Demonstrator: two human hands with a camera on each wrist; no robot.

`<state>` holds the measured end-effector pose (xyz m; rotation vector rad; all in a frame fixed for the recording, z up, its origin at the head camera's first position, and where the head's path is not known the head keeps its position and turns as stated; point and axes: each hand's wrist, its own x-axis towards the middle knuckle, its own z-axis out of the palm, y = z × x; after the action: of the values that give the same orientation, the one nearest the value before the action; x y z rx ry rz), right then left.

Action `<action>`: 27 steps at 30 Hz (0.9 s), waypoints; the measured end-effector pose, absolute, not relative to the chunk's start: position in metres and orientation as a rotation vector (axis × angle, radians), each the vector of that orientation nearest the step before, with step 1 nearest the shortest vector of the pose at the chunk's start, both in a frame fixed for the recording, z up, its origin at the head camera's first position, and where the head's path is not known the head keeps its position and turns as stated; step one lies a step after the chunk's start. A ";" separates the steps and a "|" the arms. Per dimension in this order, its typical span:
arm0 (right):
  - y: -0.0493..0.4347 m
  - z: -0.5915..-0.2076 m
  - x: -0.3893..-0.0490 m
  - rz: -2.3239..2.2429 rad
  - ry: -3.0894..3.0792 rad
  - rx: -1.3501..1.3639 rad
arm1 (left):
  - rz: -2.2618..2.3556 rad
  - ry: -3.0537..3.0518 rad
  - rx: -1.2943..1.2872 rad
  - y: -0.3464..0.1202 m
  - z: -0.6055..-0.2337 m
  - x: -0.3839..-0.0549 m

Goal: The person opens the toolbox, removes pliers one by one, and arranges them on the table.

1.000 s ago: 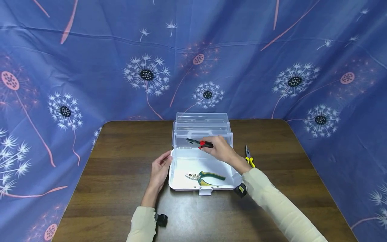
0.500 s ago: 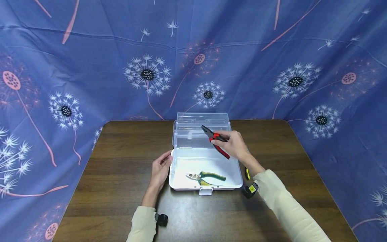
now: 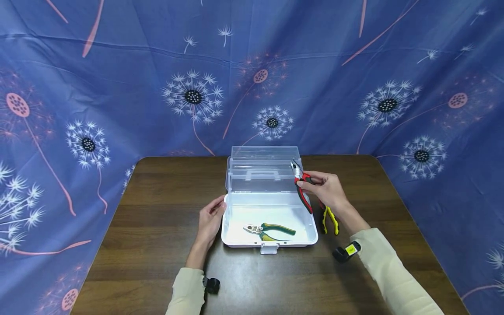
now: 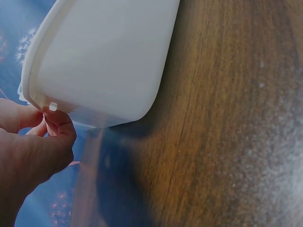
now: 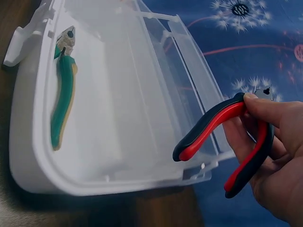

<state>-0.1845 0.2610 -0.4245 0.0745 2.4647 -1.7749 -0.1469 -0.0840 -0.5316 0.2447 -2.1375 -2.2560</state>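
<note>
My right hand holds red-and-black pliers by the handles, above the right side of a white toolbox. Their jaws point away from me, and in the right wrist view the handles are spread apart. Green-and-yellow pliers lie on the box floor near the front. My left hand pinches the box's rim at its back left corner; the left wrist view has thumb and fingers meeting at the rim. The clear lid stands raised behind the box.
Yellow-handled pliers lie on the wooden table right of the box, partly hidden by my right hand and wrist. A latch juts from the box front. A blue dandelion-print cloth hangs behind the table.
My right hand has moved to the right, carrying the red-and-black pliers from the box's middle to its right side; their jaws have turned from leftward to away. My left hand stays put.
</note>
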 end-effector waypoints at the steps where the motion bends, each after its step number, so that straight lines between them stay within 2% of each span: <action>1: 0.264 -0.425 -0.183 -1.795 2.436 0.101 | -2.251 -2.148 0.253 -0.084 -0.531 -0.147; 13: 0.312 -0.446 -0.170 -1.831 2.417 0.276 | -2.234 -2.155 0.291 -0.083 -0.530 -0.147; 27: 0.370 -0.485 -0.155 -2.112 2.175 0.459 | -2.227 -2.157 0.272 -0.084 -0.532 -0.147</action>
<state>-0.1554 0.3698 -0.4851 0.4586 2.1752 -2.1122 -0.1468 -0.0838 -0.5321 0.2715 -2.1572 -2.2273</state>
